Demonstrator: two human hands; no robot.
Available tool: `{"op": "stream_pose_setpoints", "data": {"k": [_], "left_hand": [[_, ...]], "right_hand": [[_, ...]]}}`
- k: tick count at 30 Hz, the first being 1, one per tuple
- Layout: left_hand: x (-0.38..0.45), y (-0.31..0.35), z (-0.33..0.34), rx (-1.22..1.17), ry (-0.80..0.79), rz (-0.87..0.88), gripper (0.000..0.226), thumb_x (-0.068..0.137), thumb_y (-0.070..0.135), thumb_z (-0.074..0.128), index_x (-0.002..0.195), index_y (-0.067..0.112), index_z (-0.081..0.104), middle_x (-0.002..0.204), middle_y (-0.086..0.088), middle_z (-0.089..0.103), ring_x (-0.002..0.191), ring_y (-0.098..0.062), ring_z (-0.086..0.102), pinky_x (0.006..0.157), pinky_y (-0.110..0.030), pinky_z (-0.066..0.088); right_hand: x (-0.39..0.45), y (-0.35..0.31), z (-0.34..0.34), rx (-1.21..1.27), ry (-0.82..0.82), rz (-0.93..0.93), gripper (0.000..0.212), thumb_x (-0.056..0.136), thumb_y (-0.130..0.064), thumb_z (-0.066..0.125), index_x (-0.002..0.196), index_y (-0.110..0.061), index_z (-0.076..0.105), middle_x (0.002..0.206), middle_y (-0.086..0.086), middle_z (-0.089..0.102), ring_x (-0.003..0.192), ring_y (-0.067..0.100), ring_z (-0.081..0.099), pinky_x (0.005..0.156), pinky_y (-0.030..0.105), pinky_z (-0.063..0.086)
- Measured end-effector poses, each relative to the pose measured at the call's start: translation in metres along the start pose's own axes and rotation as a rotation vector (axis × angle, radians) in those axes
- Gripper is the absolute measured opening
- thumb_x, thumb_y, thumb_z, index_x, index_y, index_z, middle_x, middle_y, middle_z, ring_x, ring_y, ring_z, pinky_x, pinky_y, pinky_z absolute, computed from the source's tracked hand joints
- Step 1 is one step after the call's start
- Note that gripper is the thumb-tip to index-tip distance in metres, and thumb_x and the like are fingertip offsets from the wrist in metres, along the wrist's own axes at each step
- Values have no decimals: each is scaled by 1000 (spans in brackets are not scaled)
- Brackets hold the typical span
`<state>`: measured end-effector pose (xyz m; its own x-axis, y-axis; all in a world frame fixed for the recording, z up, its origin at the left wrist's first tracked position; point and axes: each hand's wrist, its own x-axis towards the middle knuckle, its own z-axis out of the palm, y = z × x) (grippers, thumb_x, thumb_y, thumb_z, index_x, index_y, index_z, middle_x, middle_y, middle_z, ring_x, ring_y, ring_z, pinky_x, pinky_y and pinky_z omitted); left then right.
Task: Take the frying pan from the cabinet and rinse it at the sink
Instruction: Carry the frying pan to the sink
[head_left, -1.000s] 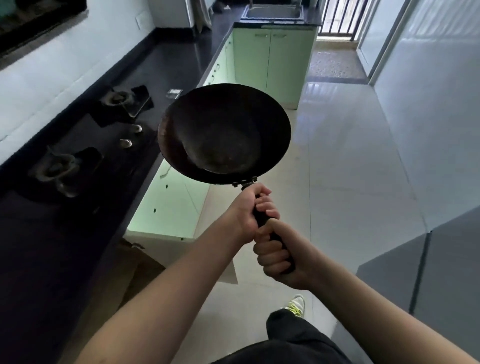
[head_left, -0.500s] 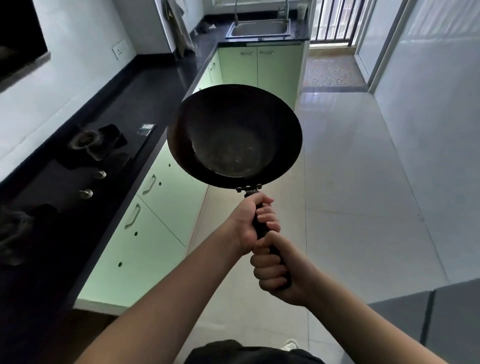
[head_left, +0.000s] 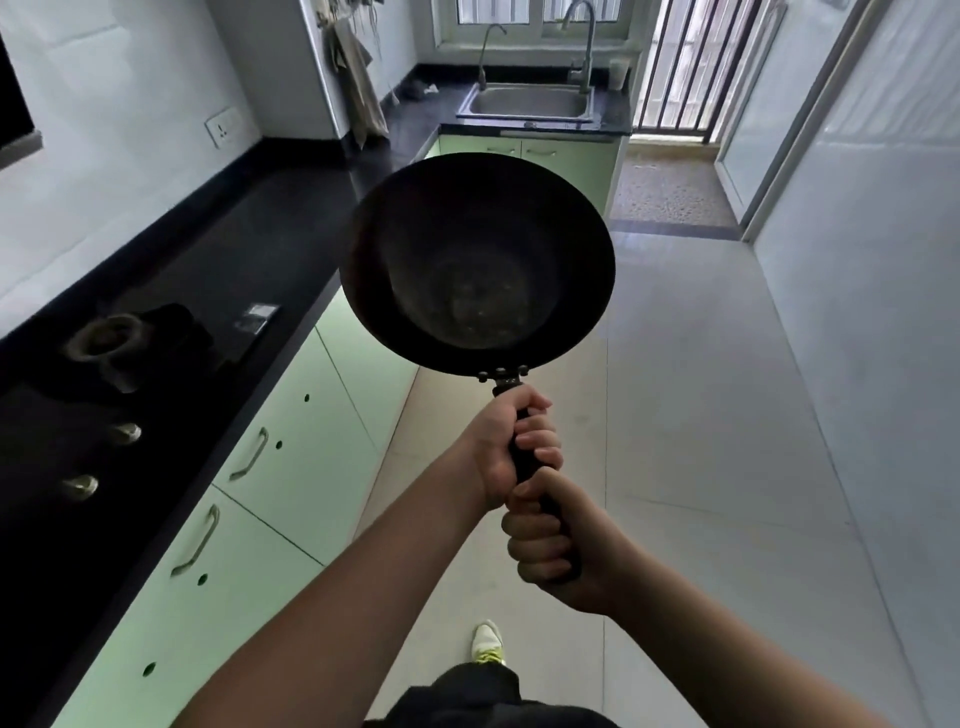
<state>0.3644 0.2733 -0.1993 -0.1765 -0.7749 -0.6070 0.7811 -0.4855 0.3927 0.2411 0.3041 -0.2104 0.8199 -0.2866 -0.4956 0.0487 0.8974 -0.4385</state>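
Left hand (head_left: 501, 449): clenched round black pan handle (head_left: 524, 462), just below the riveted bracket, fingers curled over the right side. Right hand (head_left: 553, 545): clenched round the same handle, lower down, touching the left hand from beneath. Both forearms bare, reaching forward from the bottom edge.

Round dark metal frying pan (head_left: 478, 265): held up in the air in front of the body, over the pale tiled floor (head_left: 701, 415), tilted so the inside faced the camera. Inner base worn, with pale specks. Pan well apart from the sink; touched nothing but the two hands.

Left of pan: long black worktop (head_left: 218, 249) running away along the white wall. Set in it, a gas hob (head_left: 104, 343) with a round burner and two metal knobs. Pale green cabinet doors (head_left: 291, 441) under the worktop, all closed, with curved metal handles.

Far end: rectangular steel sink (head_left: 530, 101) set in the black worktop under a window, with one tall curved tap (head_left: 584, 47) on its right and a thinner one on its left. Cloth hung on the wall left of the sink. Barred door to the right.

Bottom edge: one white shoe with yellow laces (head_left: 488, 644) on the floor.
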Motion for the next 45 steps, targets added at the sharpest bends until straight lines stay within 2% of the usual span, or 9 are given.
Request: {"op": "stream_pose_setpoints", "data": {"k": [7, 14, 20, 29, 32, 40, 45], "left_hand": [[65, 82, 28, -7, -21, -31, 35, 88, 13, 44, 58, 21, 29, 38, 8, 25, 28, -8, 26, 32, -17, 28], [142, 140, 70, 52, -58, -49, 44, 89, 14, 43, 46, 18, 32, 37, 8, 24, 28, -8, 26, 34, -15, 27], [224, 183, 120, 77, -24, -44, 35, 90, 16, 44, 60, 23, 26, 37, 8, 25, 27, -8, 26, 32, -16, 28], [308, 254, 184, 128, 24, -17, 36, 88, 16, 46, 58, 22, 28, 39, 8, 25, 29, -7, 26, 33, -16, 28], [327, 280, 191, 127, 40, 10, 39, 88, 15, 47, 55, 21, 29, 40, 8, 24, 29, -7, 25, 34, -17, 27], [384, 380, 179, 104, 35, 60, 39, 88, 14, 47, 51, 19, 35, 40, 8, 24, 30, -7, 24, 36, -18, 26], [423, 462, 157, 106, 43, 74, 39, 88, 14, 47, 52, 19, 34, 40, 8, 23, 31, -8, 23, 35, -18, 27]], "right_hand": [[50, -93, 3, 25, 58, -41, 29, 78, -17, 46, 51, -21, 37, 44, -9, 23, 30, 3, 20, 32, 15, 10], [82, -182, -22, 30, 56, -79, 28, 78, -17, 47, 52, -21, 37, 44, -9, 24, 30, 3, 21, 31, 15, 13], [109, -274, -69, 26, 13, -95, 27, 80, -17, 46, 55, -22, 38, 44, -9, 24, 31, 3, 21, 31, 15, 12], [140, -397, -98, -1, -1, -72, 26, 75, -17, 47, 61, -23, 26, 47, -7, 18, 32, 5, 18, 30, 15, 15], [158, -427, -100, -19, -15, -64, 27, 76, -17, 46, 63, -23, 23, 46, -7, 18, 32, 5, 17, 31, 15, 14], [253, -505, -101, -50, -88, -27, 28, 82, -16, 43, 57, -21, 31, 44, -7, 23, 32, 5, 21, 31, 16, 17], [333, -552, -87, -59, -94, -13, 28, 74, -18, 49, 56, -21, 26, 43, -7, 23, 31, 5, 21, 31, 15, 17]]}}
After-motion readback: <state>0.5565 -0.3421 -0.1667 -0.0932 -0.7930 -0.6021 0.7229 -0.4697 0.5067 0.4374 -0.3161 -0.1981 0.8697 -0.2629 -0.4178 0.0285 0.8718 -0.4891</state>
